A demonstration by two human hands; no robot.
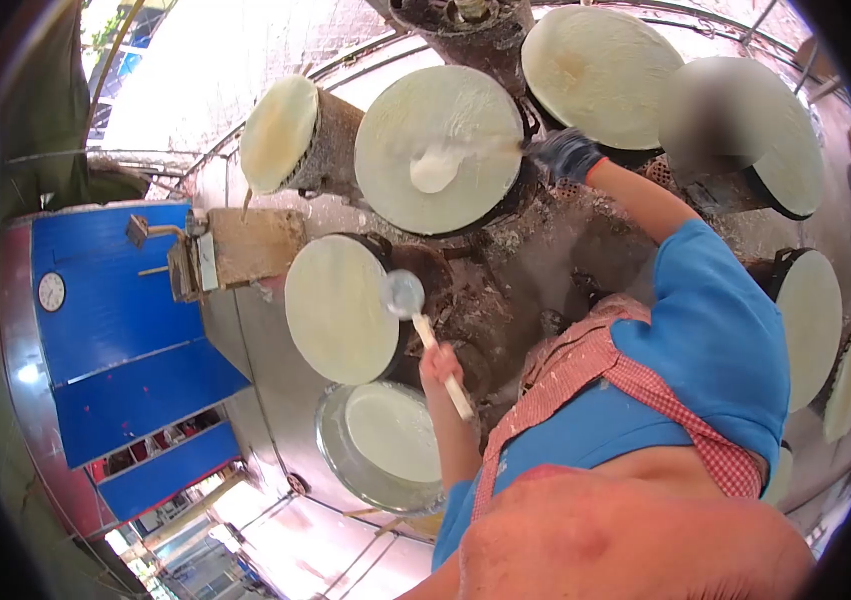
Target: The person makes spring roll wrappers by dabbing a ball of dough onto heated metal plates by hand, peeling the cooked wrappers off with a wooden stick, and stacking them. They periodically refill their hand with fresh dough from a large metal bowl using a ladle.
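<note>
My left hand (441, 368) is bare and wrapped around the pale wooden handle of a ladle (405, 294). The ladle's round bowl hangs by the right edge of a round griddle with a pale sheet of batter (339, 310) on it. My right hand (566, 157), in a dark glove, is closed at the right edge of a larger griddle (416, 110). A thin, motion-blurred spreader (502, 147) seems to reach from it over the surface. A white pool of batter (435, 170) lies near the middle of that griddle.
Below the left griddle stands a wide basin (331, 440) of pale batter. More coated griddles (601, 75) curve around to the right, one (791, 140) partly under a dark blurred patch. Blue panels (116, 280) with a clock (52, 291) stand at left.
</note>
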